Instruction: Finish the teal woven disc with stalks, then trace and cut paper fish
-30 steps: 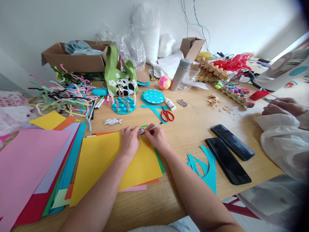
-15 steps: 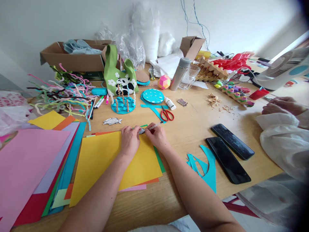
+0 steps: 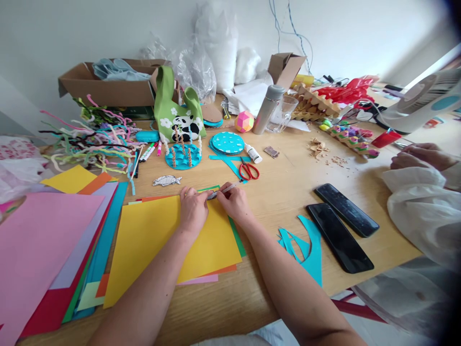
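Note:
Both of my hands meet at the top edge of a yellow paper sheet [image 3: 151, 245]. My right hand [image 3: 232, 201] is closed around a slim white pen [image 3: 230, 186], its dark end pointing up to the right. Beside it, my left hand [image 3: 193, 206] has its fingers bent and pressed at a small grey piece [image 3: 212, 195], mostly hidden between the two hands. A white fish-shaped cutout with dark outlines [image 3: 167, 180] lies to the left of my left hand. Red-handled scissors [image 3: 249, 170] rest just beyond my right hand.
Coloured paper [image 3: 54, 240] is stacked at left. Two phones [image 3: 340, 238] and blue paper scraps [image 3: 309, 250] lie at right. A blue disc with twisted upright sticks [image 3: 183, 157], a glue bottle [image 3: 254, 154] and a flask [image 3: 268, 109] stand further back. Another person's hands [image 3: 421, 156] are at far right.
My hands stay almost in place at the sheet's top edge, with the pen still in my right hand. The other person's hands have shifted slightly.

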Available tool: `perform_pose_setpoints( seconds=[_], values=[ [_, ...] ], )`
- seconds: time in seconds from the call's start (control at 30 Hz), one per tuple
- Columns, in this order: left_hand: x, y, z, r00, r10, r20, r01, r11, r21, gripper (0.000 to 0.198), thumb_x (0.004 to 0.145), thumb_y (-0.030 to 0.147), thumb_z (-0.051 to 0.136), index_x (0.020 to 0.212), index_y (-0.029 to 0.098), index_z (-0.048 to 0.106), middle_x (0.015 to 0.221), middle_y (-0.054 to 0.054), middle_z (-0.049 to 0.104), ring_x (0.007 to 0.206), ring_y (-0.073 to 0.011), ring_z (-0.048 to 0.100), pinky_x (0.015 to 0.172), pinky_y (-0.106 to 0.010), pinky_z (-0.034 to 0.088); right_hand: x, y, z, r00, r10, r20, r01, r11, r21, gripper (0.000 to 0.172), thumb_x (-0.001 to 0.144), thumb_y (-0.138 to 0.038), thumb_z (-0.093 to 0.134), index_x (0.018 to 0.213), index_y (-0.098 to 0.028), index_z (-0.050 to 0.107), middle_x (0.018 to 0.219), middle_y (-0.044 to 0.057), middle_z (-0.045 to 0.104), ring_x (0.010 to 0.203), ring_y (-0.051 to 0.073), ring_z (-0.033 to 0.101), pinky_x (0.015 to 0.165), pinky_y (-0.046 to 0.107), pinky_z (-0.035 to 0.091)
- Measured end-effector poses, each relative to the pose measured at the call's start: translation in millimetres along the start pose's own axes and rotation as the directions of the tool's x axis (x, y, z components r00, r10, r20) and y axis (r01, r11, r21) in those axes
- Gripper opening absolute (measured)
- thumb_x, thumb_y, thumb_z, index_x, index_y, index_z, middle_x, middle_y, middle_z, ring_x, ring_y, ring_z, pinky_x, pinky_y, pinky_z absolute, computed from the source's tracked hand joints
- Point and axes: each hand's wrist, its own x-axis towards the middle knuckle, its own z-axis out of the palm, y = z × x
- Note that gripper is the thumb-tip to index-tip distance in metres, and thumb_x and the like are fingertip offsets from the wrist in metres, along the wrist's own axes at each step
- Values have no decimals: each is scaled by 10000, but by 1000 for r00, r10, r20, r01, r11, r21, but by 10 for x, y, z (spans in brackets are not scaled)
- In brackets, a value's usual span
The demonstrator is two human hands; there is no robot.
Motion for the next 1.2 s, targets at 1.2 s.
perform_pose_setpoints(
  seconds=[1.2],
  values=[
    [-25, 65, -68, 993, 94, 69, -98, 994, 54, 340, 868, 90, 474, 1001, 273, 727, 1049, -21, 729, 917, -215, 580, 1098, -518, 262, 44, 67, -18, 995, 71, -65, -70, 997, 25, 78, 712, -257, 517, 662, -198, 526, 493, -38, 501, 455, 119, 490, 485, 229, 331]
  ],
)
